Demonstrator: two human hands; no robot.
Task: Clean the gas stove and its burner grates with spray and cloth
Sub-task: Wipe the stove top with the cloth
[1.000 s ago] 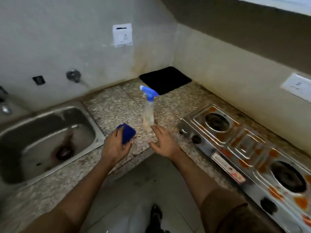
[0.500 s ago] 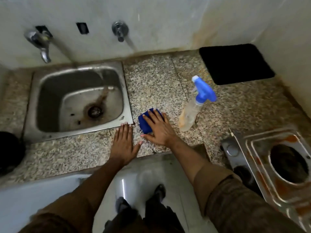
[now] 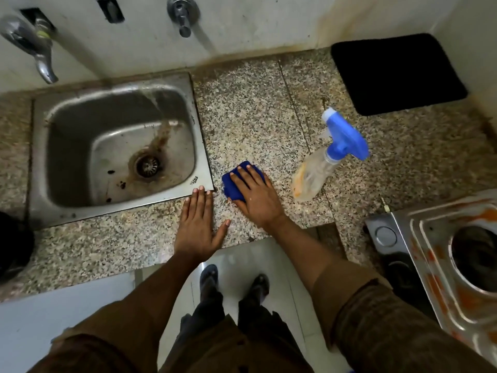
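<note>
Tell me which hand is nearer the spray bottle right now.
Right. The right hand lies on the blue cloth, just left of the spray bottle and not touching it. The left hand rests flat on the counter by the sink corner, farther away.

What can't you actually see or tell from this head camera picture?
- Stove: cut off by the right edge; only one burner hole shows, no grates.
- Blue cloth: mostly covered by the right hand.
- Spray bottle: blurred, liquid level unclear.
- Dark object: cut off by the left edge, unidentifiable.
- Left hand: lies flat on the counter, hiding what is beneath.
</note>
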